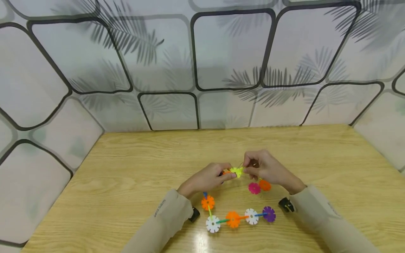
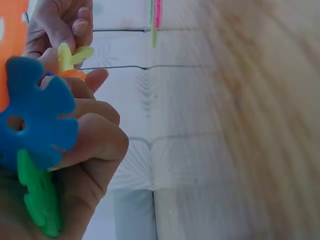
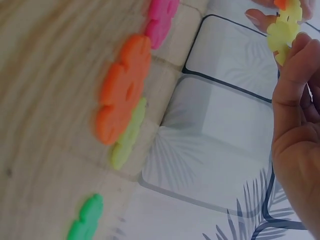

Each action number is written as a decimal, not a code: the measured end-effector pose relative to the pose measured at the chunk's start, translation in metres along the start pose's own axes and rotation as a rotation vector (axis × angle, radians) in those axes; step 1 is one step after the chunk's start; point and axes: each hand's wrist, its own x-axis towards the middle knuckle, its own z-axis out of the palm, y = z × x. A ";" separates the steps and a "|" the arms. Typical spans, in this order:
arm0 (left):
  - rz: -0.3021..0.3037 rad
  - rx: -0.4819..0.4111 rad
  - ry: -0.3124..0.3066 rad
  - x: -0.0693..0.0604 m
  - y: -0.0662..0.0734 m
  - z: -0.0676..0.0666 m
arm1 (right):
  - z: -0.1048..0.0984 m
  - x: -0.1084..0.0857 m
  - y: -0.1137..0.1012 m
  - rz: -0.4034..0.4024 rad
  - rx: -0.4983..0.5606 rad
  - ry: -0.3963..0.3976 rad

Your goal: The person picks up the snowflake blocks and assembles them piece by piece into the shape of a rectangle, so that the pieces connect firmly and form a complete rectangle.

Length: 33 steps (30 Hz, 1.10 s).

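My left hand [image 1: 207, 179] pinches a yellow notched disc [image 1: 236, 172] between thumb and fingers, with an orange disc against it. Facing it, my right hand [image 1: 269, 168] holds a second yellow disc [image 3: 281, 34] by its edge, and the two yellow discs meet at an angle. From the left hand a chain of slotted discs runs down toward the table; the left wrist view shows its blue disc [image 2: 42, 112] and green disc [image 2: 40, 200] close up. Lower in the chain are an orange disc [image 1: 207, 202] and a white disc [image 1: 213, 224]. My fingers hide part of the chain.
The chain continues right along the wooden table [image 1: 152, 154] to a purple disc [image 1: 269, 214]. Loose pink [image 1: 254, 188] and orange [image 1: 265, 185] discs lie under my right hand, with a green disc [image 3: 86, 217] nearby. A patterned wall [image 1: 227, 109] stands behind.
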 end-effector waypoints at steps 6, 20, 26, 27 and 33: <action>-0.006 -0.021 0.015 -0.002 -0.004 -0.002 | 0.002 0.000 0.002 -0.006 -0.004 0.020; -0.063 -0.064 -0.136 0.000 -0.008 -0.013 | -0.025 0.001 0.006 0.165 -0.059 -0.184; -0.105 -0.067 -0.150 -0.002 -0.008 -0.012 | -0.047 -0.003 0.012 0.254 -0.121 -0.176; -0.106 -0.062 -0.146 -0.003 -0.008 -0.012 | -0.050 -0.004 0.013 0.265 -0.137 -0.170; -0.116 -0.065 -0.120 -0.005 -0.009 -0.010 | -0.064 -0.008 0.022 0.290 -0.215 -0.153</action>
